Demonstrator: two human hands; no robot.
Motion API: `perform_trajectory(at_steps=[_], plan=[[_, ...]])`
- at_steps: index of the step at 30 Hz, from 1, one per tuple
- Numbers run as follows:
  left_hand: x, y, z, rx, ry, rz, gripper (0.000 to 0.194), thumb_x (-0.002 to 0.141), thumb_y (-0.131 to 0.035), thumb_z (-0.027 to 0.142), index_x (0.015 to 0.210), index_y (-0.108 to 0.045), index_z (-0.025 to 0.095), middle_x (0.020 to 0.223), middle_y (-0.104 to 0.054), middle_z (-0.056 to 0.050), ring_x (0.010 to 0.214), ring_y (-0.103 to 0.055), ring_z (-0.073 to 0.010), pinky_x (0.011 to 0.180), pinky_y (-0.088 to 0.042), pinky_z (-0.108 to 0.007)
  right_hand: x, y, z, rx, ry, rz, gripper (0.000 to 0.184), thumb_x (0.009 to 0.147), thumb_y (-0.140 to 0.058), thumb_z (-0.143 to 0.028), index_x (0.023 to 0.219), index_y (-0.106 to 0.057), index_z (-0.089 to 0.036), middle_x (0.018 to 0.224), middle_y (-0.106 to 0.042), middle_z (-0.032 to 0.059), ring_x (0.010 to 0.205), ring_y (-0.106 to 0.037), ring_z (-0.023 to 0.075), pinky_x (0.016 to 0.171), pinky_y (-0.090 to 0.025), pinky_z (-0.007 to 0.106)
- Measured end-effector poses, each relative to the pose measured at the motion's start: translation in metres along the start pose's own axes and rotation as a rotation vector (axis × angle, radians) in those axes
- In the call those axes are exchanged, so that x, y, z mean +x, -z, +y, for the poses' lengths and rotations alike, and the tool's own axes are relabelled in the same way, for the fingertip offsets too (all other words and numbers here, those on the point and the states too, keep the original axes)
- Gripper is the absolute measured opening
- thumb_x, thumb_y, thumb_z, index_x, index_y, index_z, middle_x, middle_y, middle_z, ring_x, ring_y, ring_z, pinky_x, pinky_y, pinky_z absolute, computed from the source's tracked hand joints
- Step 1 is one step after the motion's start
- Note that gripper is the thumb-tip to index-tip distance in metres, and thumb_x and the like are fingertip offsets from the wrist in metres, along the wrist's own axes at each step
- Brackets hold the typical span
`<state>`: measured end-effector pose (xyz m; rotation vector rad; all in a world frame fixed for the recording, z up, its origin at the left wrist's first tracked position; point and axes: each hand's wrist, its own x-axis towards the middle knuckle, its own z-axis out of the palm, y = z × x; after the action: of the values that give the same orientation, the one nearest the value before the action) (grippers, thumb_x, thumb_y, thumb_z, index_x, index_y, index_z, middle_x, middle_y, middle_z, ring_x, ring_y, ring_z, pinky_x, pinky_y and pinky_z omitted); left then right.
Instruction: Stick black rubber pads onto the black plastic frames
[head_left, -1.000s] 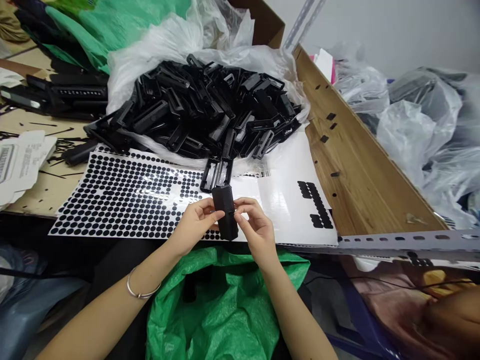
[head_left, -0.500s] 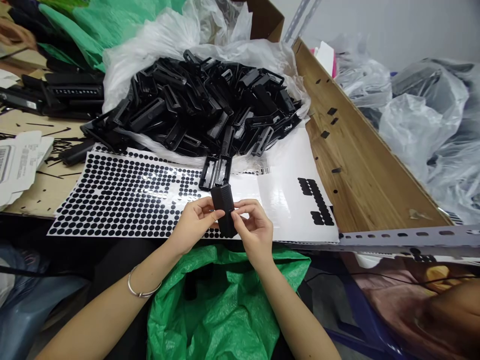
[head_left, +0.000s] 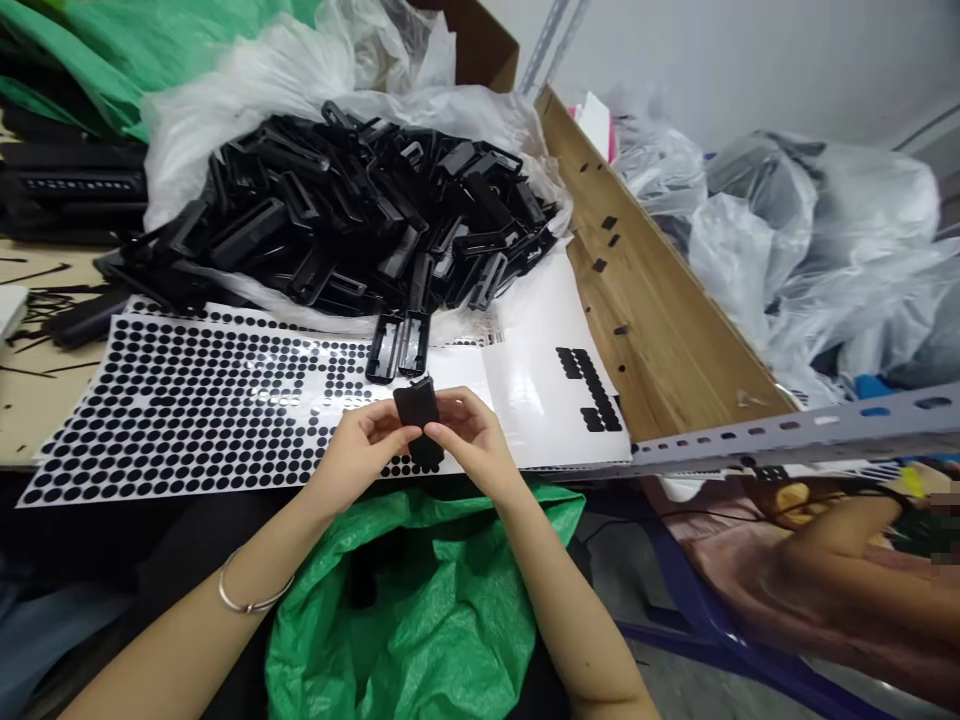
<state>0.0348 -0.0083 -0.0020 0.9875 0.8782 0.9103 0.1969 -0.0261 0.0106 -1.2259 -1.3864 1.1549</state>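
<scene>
Between both hands I hold a small black plastic case (head_left: 418, 415), tilted, over the front edge of the sticker sheets. My left hand (head_left: 364, 450) pinches its left side with thumb and fingers. On the opposite side my right hand (head_left: 474, 440) grips it, the thumb pressed on its face. Just beyond lie two open black plastic cases (head_left: 399, 347) side by side, insides up. Under and left of my hands spreads a white sheet with rows of round black stickers (head_left: 202, 410); some spots on it are bare. An open green sack (head_left: 465, 620) sits below my forearms.
A big heap of black plastic parts (head_left: 360, 210) fills a clear plastic bag (head_left: 180, 130) at the back. Right of it stands a wooden board (head_left: 675, 340) with a perforated metal rail (head_left: 720, 435). Bagged goods (head_left: 810, 240) lie beyond. Another person's arm (head_left: 832, 550) is at lower right.
My view has turned to the right, so the bench appears further left. The case in my hands has been turned and looks shorter now. Both hands keep hold of it.
</scene>
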Motion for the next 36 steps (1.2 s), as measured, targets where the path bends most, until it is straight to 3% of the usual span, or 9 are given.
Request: perform_trajectory(at_steps=[2,5,6,9,13,23,26,31,36], plan=[[-0.001,0.001,0.000,-0.002,0.014,-0.012,0.032,0.070,-0.075,0.044,0.086,-0.068,0.017,0.083,-0.072,-0.004,0.075,-0.066,-0.0167,0.063,-0.055,-0.025,0.004,0.025,-0.002,-0.234,0.058,0.112,0.024,0.087,-0.059,-0.038,0.107,-0.066,-0.027,0.106,-0.071,0.0050,0.099,-0.066,0.0219,0.091,-0.051,0.040],[-0.002,0.003,0.001,-0.009,0.014,0.008,0.032,0.073,-0.073,0.046,0.086,-0.066,0.017,0.086,-0.071,-0.004,0.076,-0.066,-0.0165,0.061,-0.055,-0.024,0.003,0.080,-0.001,-0.698,0.086,0.560,0.023,0.086,-0.057,-0.034,0.101,-0.072,-0.024,0.112,-0.069,0.0094,0.105,-0.062,0.0271,0.097,-0.045,0.048],[-0.002,0.004,0.002,-0.013,0.009,0.020,0.033,0.073,-0.073,0.046,0.086,-0.066,0.017,0.087,-0.070,-0.004,0.076,-0.066,-0.0167,0.060,-0.055,-0.023,0.000,0.101,0.000,-0.839,0.017,0.653,0.023,0.084,-0.058,-0.031,0.099,-0.073,-0.022,0.116,-0.067,0.0114,0.107,-0.061,0.0293,0.097,-0.044,0.050],[-0.002,0.005,0.004,-0.021,0.016,0.030,0.036,0.071,-0.074,0.048,0.087,-0.066,0.017,0.089,-0.070,-0.005,0.077,-0.066,-0.0172,0.060,-0.055,-0.024,-0.017,0.153,0.007,-1.122,-0.326,0.667,0.028,0.077,-0.061,-0.026,0.101,-0.074,-0.019,0.123,-0.062,0.0155,0.107,-0.061,0.0349,0.091,-0.047,0.053],[-0.002,0.003,0.003,-0.011,0.049,-0.005,0.034,0.073,-0.073,0.046,0.089,-0.067,0.017,0.089,-0.070,-0.005,0.077,-0.065,-0.0168,0.060,-0.054,-0.023,-0.035,0.188,0.016,-1.183,-0.327,0.577,0.024,0.077,-0.059,-0.026,0.092,-0.076,-0.019,0.110,-0.070,0.0131,0.104,-0.062,0.0319,0.091,-0.047,0.048],[0.003,-0.003,0.003,-0.089,0.079,-0.025,0.030,0.071,-0.075,0.042,0.085,-0.065,0.017,0.083,-0.069,-0.003,0.073,-0.063,-0.0144,0.058,-0.051,-0.021,-0.030,0.194,0.008,-1.156,-0.333,0.542,0.003,0.069,-0.062,-0.024,0.067,-0.061,-0.021,0.081,-0.066,0.0071,0.075,-0.059,0.0251,0.067,-0.044,0.039],[0.002,-0.001,0.003,-0.245,0.121,-0.032,0.028,0.073,-0.075,0.040,0.088,-0.066,0.019,0.078,-0.067,0.000,0.070,-0.061,-0.0119,0.059,-0.050,-0.020,-0.032,0.192,0.015,-1.125,-0.180,0.629,0.011,0.069,-0.060,-0.026,0.063,-0.052,-0.022,0.076,-0.059,0.0055,0.074,-0.057,0.0233,0.072,-0.045,0.040],[0.002,0.005,-0.002,-0.486,0.187,0.063,0.019,0.079,-0.069,0.038,0.085,-0.069,0.020,0.063,-0.061,0.003,0.054,-0.053,-0.0095,0.051,-0.046,-0.020,-0.030,0.171,0.014,-0.819,0.092,0.976,0.017,0.073,-0.057,-0.036,0.074,-0.049,-0.022,0.089,-0.060,0.0077,0.077,-0.058,0.0218,0.068,-0.051,0.039],[0.004,0.006,-0.006,-0.452,0.175,0.043,0.021,0.080,-0.069,0.036,0.093,-0.072,0.021,0.077,-0.069,0.000,0.063,-0.060,-0.0124,0.057,-0.049,-0.022,-0.027,0.136,-0.012,-1.009,0.317,0.972,0.016,0.082,-0.056,-0.035,0.075,-0.053,-0.021,0.100,-0.061,0.0128,0.101,-0.058,0.0284,0.088,-0.047,0.046]])
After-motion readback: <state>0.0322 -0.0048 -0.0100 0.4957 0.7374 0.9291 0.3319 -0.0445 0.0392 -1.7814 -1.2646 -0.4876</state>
